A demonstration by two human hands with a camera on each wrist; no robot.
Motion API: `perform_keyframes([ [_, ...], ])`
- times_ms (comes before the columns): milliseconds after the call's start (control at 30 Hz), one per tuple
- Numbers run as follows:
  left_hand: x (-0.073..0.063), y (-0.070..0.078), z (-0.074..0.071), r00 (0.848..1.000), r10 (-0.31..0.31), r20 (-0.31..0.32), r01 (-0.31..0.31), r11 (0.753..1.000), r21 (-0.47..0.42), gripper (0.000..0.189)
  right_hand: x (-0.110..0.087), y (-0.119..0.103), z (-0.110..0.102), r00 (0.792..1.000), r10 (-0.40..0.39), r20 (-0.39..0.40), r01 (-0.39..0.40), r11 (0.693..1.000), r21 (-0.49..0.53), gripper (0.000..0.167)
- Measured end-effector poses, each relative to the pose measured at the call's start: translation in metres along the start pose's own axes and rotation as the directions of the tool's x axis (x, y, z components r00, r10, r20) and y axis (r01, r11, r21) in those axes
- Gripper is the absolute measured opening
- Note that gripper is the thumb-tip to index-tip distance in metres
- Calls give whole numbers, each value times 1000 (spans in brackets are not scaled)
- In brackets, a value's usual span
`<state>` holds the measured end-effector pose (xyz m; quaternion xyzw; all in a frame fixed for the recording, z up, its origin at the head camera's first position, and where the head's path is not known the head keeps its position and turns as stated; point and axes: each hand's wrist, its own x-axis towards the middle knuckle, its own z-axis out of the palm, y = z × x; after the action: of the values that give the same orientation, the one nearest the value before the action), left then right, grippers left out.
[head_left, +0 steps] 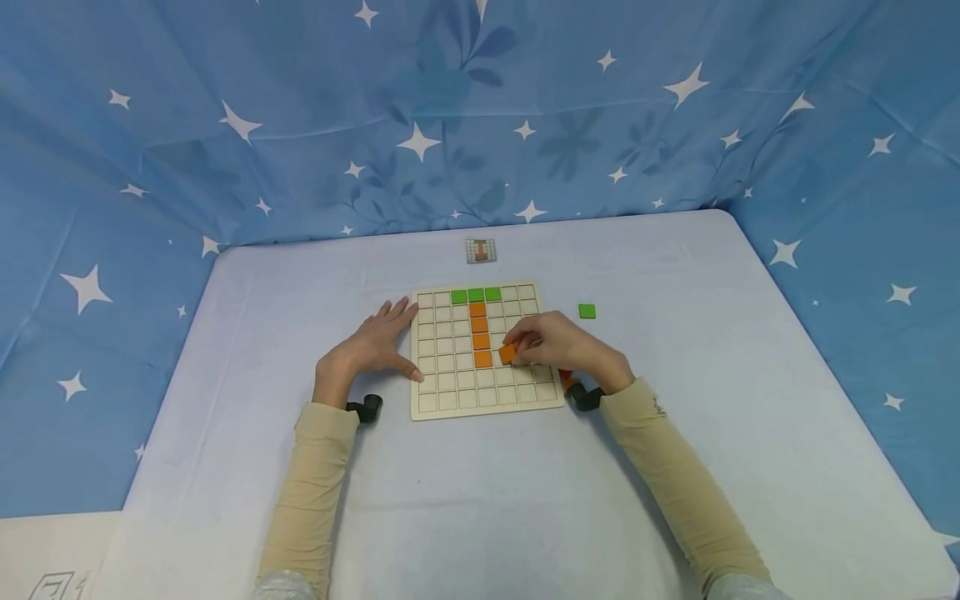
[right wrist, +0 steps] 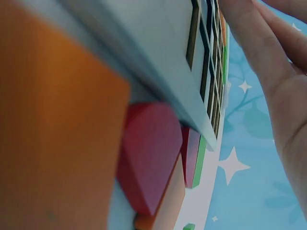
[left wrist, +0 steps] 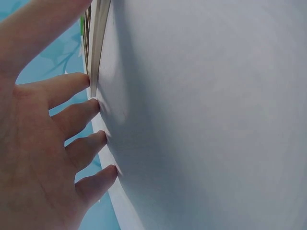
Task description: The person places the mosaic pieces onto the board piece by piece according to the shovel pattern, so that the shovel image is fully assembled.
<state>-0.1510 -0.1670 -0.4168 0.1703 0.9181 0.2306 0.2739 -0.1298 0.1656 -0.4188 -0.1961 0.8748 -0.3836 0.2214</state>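
A cream gridded board [head_left: 450, 402] lies on the white table, with three green tiles [head_left: 476, 295] in its far row and a column of orange tiles [head_left: 480, 325] running down from the middle one. My right hand [head_left: 561, 340] pinches an orange tile [head_left: 507, 354] between thumb and fingers, over the board just right of the column's near end. Along the board's left edge, my left hand [head_left: 371, 343] rests with fingers spread; the left wrist view shows its fingertips [left wrist: 84, 81] at the board's side and on the table.
Beyond the board lies a small pattern card [head_left: 481, 251]. A loose green tile [head_left: 587, 311] is off to the right. Red pieces [right wrist: 151, 153] and orange pieces [right wrist: 57, 139] sit against the board's right side, partly hidden by the right wrist in the head view. Blue star-patterned cloth [head_left: 420, 179] surrounds the table.
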Motion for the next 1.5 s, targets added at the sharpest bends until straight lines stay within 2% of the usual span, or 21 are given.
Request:
perform_keyframes([
  [333,3,0,1,1000,-2,8,2,1000,0,125,1,-5,6,998,-65,-3,65,995,-80,27],
  [533,0,1,1,1000,-8,7,8,1000,-2,125,0,-12,10,991,-132,-11,129,983,-131,25],
  [700,0,1,1,1000,-4,2,4,1000,-6,125,0,-14,13,988,-155,-12,150,970,-191,23],
  [1133,1,0,2,1000,4,-6,-4,1000,-5,125,1,-14,16,987,-159,-10,151,952,-266,20],
  [1500,0,1,1,1000,1,-5,-1,1000,-7,125,0,-14,13,990,-143,-7,136,959,-249,23],
])
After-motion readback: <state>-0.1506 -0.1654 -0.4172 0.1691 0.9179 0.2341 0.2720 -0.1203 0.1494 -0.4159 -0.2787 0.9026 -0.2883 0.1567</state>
